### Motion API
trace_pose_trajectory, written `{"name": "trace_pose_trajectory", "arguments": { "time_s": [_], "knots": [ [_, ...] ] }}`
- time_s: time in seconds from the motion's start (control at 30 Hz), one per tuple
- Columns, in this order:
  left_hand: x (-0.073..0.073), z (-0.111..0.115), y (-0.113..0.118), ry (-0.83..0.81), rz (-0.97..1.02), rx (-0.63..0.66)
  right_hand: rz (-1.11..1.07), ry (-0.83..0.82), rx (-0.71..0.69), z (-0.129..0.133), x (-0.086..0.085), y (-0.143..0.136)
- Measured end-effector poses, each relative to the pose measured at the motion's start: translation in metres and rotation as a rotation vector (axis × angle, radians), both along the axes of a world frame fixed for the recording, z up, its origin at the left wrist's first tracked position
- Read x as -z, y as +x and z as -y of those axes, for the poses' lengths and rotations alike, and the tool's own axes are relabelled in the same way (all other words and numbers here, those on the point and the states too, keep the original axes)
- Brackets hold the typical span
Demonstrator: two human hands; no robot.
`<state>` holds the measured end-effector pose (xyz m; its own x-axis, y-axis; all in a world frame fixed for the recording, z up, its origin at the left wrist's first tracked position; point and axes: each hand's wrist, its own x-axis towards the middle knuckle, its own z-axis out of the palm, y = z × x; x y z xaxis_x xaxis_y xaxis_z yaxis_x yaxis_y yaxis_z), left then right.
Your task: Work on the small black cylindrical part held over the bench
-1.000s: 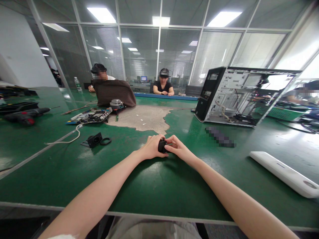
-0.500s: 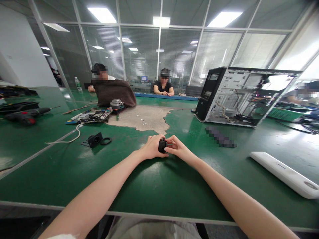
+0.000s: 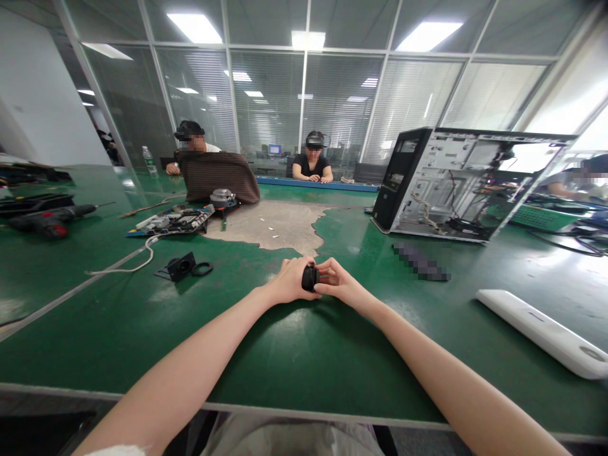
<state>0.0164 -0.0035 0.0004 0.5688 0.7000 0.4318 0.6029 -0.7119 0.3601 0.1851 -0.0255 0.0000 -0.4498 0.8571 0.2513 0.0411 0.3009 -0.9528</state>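
Small black rounded object (image 3: 310, 278) sits between the two hands over the glossy green tabletop (image 3: 285, 361), wrapped by the left hand (image 3: 289, 280) and pinched at its right side by the right hand (image 3: 341, 282). Well left lies a thin black ring (image 3: 202, 275).

- Our long, bare, tapering left forearm (image 3: 199, 358) slants from eight o'clock toward two.
- Our equally bare right forearm (image 3: 441, 373) slants from four o'clock toward ten.
- Our ungloved left hand (image 3: 289, 280) is curled into a grip, its back facing us.
- Our ungloved right hand (image 3: 337, 280) pinches, bent fingers and thumb reaching toward nine o'clock.
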Motion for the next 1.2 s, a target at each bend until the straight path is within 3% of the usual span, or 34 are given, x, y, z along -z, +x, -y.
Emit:
{"name": "trace_pose_trajectory", "arguments": {
  "time_s": [0.37,0.57,0.93,1.1,1.2],
  "knots": [
    [0.0016,-0.0019,-0.0004,0.013,0.002,0.007,0.017,-0.061,0.109,-0.0036,0.0029,-0.0018],
    [0.0026,-0.0029,-0.0005,0.014,0.008,0.011,-0.001,0.0,0.005,-0.0013,0.0014,0.0004],
    [0.0019,-0.0024,-0.0006,0.024,-0.002,0.014,0.021,-0.071,0.12,-0.0042,0.0032,-0.003],
    [0.0023,-0.0028,-0.0004,0.026,0.003,0.022,-0.005,-0.01,0.009,-0.0014,0.002,0.0005],
    [0.0023,-0.0029,0.0001,0.022,0.003,0.022,-0.023,0.006,0.018,-0.0003,0.0012,0.0002]
  ]
}}
